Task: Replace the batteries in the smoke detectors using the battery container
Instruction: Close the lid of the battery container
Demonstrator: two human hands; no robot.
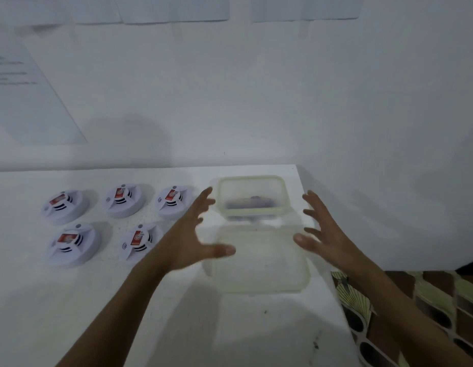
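Several white round smoke detectors [125, 201] with red labels lie in two rows on the left of the white table [71, 300]. A clear rectangular battery container [252, 197] with a pale green rim stands at the table's far right; dark batteries show blurred inside it. Its clear lid [261, 260] lies flat on the table just in front of it. My left hand [195, 234] hovers left of the lid with fingers spread, holding nothing. My right hand [325, 229] hovers at the lid's right side, fingers spread, also holding nothing.
The table's right edge [333, 274] runs just past the lid, with a patterned tiled floor [415, 313] below. A white wall [230, 88] with taped paper sheets rises right behind the table.
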